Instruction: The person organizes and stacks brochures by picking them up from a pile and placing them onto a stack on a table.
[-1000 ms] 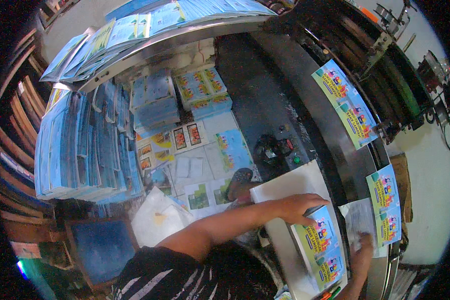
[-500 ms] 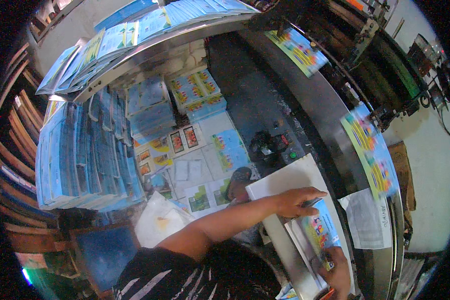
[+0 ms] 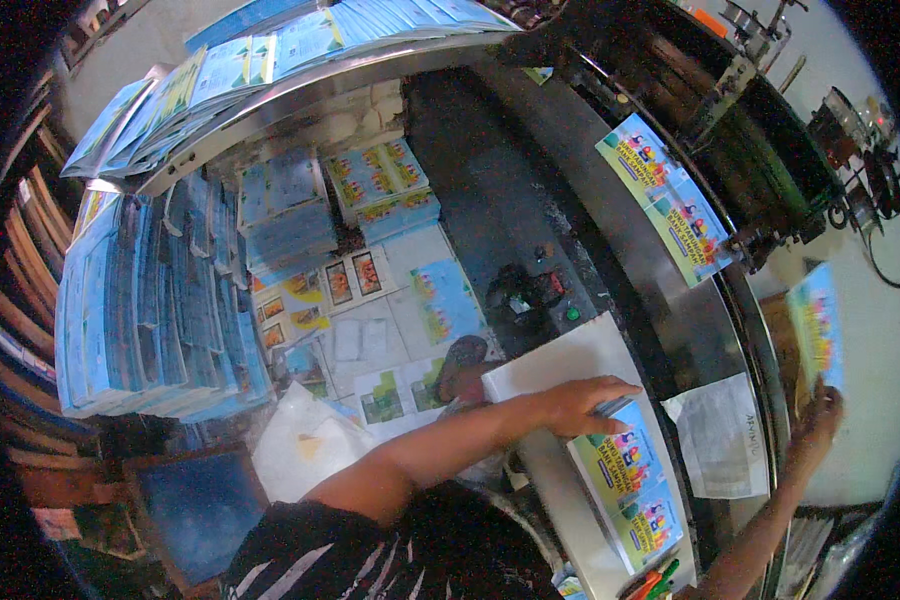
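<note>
My left hand (image 3: 592, 405) reaches across from the left, its thumb and fingers closed on the far end of a stack of printed sheets (image 3: 638, 495). These blue and yellow sheets, with colourful cartoon figures, lie on a white ledge (image 3: 540, 365). My right hand (image 3: 822, 415) is stretched out at the far right, beyond the metal belt track. Its fingers pinch the lower end of a similar printed sheet (image 3: 816, 325), which stands up blurred above the hand. Another printed sheet (image 3: 662, 200) lies on the metal track (image 3: 705, 320), apart from both hands.
Tall stacks of blue printed sheets (image 3: 140, 310) stand at the left, with smaller piles (image 3: 380, 185) behind. More sheets (image 3: 270, 60) overlap along a curved metal shelf. Dark machinery (image 3: 770, 130) runs along the right. A white paper (image 3: 720, 435) hangs by the track; red and green-handled tools (image 3: 655, 580) lie nearby.
My right hand has left the stack and swung far right, now with a sheet in it. One sheet has slid nearer along the track; the nearer one is gone from there. My left hand stays.
</note>
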The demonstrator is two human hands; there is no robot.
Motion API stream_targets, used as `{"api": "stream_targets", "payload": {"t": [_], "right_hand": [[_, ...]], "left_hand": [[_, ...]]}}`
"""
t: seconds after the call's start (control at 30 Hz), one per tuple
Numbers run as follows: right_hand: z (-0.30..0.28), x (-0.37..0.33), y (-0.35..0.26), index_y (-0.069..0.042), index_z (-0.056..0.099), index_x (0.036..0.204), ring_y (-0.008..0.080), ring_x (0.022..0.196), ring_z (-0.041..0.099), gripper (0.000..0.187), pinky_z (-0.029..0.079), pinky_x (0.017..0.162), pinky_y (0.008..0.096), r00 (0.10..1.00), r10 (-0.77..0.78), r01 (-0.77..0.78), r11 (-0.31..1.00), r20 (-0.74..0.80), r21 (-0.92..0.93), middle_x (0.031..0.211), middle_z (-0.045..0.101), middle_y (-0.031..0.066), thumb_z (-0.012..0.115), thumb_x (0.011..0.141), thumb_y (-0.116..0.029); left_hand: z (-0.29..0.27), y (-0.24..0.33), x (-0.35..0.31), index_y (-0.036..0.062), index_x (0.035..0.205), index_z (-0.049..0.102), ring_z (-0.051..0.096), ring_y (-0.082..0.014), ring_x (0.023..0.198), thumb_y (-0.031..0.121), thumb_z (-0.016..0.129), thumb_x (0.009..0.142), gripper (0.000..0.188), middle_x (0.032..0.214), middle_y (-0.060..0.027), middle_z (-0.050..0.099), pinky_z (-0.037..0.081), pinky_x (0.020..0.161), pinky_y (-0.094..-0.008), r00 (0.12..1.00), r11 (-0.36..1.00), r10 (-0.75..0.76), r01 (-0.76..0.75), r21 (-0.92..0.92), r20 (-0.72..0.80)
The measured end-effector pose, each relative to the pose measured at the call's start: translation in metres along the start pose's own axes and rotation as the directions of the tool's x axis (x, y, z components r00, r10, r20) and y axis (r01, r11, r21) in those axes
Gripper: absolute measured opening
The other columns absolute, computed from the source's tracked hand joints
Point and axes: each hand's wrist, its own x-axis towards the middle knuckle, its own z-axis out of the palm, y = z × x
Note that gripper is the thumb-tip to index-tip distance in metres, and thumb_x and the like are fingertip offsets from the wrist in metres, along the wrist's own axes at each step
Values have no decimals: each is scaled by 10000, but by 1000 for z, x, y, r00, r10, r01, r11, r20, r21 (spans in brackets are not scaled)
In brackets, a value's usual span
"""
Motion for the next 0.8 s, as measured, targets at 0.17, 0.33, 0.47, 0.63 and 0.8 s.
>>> {"api": "stream_targets", "payload": {"t": [0.17,0.33,0.47,0.63,0.8], "right_hand": [[50,-44,-58,-65,596,1276,382,1046,557,556,453,921,466,953,22,-68,987,302,142,1134,568,184,610,733,55],[-2,-77,-105,-4,608,1147,391,1027,581,369,479,896,459,921,-15,-90,964,389,251,1087,594,192,657,782,-20],[-59,-104,-165,11,596,1127,384,1024,579,546,481,870,448,605,-138,-404,795,784,452,1071,578,200,827,652,-126],[-76,-130,-205,-5,515,1260,391,1060,543,877,472,913,443,646,-225,-257,835,729,486,1184,512,200,923,515,-222],[-67,-136,-198,-26,536,1267,368,1053,561,835,492,882,422,631,-206,-369,769,748,522,1187,517,196,905,532,-171]], "left_hand": [[-1,-1,-3,-3,1444,378,463,-343,1291,436,614,927,718,1394,-207,459,364,1089,-402,1000,1000,3,-3,-18,7],[-1,2,-5,-4,1444,378,459,-344,1296,439,615,926,722,1400,-209,454,356,1094,-403,999,999,-33,34,-27,18],[-1,0,-3,-8,1438,385,466,-348,1289,440,624,922,724,1385,-216,466,352,1097,-408,999,999,-40,40,-20,16],[2,1,3,6,1430,405,480,-341,1271,444,631,913,714,1364,-205,489,371,1080,-406,1000,1000,-30,30,2,2],[1,0,1,9,1429,411,488,-333,1260,456,628,909,719,1352,-197,502,382,1068,-397,1000,1000,-21,21,6,-11]]}}
